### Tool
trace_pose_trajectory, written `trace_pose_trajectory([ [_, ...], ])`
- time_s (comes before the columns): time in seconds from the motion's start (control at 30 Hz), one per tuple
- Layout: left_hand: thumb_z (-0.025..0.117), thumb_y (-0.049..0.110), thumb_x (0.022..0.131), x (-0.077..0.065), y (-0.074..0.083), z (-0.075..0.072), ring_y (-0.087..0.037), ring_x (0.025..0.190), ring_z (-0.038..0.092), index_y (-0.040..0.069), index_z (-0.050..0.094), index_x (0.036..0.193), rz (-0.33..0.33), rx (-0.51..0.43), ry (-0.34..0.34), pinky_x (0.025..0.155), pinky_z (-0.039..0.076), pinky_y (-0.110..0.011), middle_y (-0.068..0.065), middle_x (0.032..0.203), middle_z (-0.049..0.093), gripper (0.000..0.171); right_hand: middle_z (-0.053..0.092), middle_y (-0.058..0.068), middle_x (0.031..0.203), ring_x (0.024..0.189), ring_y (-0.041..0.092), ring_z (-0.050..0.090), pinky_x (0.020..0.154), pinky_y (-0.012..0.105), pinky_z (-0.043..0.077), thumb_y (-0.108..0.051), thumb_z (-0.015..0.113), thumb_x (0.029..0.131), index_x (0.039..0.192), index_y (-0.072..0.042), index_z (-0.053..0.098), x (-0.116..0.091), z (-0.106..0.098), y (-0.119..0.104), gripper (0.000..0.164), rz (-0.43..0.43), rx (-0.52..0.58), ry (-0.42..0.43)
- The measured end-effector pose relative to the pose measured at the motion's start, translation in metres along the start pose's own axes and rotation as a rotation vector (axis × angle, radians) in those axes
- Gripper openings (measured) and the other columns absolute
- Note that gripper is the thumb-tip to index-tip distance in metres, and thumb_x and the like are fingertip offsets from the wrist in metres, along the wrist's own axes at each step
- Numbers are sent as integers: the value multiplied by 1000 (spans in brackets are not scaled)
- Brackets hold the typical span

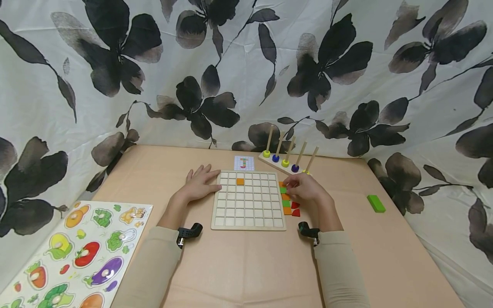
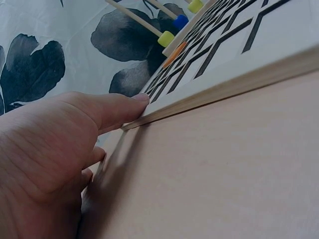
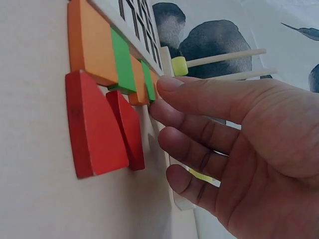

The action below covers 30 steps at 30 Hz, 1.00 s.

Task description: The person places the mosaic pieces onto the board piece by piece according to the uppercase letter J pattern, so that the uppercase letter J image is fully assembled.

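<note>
A pale grid board [image 1: 248, 228] lies on the table with one orange square block [image 1: 240, 182] in an upper cell. My left hand [image 1: 201, 185] rests at the board's left side, fingers extended and thumb [image 2: 134, 102] on its edge. Along the right side runs a row of orange and green blocks [image 3: 122, 62]. At its far end, my right hand [image 1: 306, 188] pinches an orange block [image 3: 153, 79] between thumb and index finger; the fingertips partly hide it. The other fingers are bent and hold nothing. Two red blocks with slanted sides [image 3: 102, 129] lie beside the row.
Behind the board lies a small pattern card [image 1: 244, 163]. A peg stand [image 1: 275, 163] with yellow and blue beads stands at the back right. A green block [image 1: 376, 203] lies far right, and a vegetable puzzle board [image 1: 73, 273] at left. A floral cloth [image 1: 269, 85] hangs behind.
</note>
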State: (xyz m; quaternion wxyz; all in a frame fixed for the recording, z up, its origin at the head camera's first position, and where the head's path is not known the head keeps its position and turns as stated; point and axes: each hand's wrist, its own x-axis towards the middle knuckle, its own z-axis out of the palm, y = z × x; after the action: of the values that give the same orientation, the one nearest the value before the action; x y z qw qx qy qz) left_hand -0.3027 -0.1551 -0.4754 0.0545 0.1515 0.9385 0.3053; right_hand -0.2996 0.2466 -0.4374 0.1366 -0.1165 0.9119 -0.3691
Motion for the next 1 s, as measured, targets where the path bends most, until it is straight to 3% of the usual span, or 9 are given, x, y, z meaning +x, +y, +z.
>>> trace_pose_trajectory([
  [0.57,65,45,99,-1,0,0,-47,161,5,14,45,159,2,8,5,125,-8,-67,-23,173,17,71,65,13,101,91,29,57,70,31,53,-4,72,95,121,-5,74,0,-1,2,26,-8,27,12],
  [1.0,65,45,99,-1,0,-1,-47,161,5,15,45,159,0,6,5,125,-9,-67,-23,173,17,70,71,13,110,91,28,61,73,30,54,-5,74,94,119,-6,77,1,2,1,25,17,70,22],
])
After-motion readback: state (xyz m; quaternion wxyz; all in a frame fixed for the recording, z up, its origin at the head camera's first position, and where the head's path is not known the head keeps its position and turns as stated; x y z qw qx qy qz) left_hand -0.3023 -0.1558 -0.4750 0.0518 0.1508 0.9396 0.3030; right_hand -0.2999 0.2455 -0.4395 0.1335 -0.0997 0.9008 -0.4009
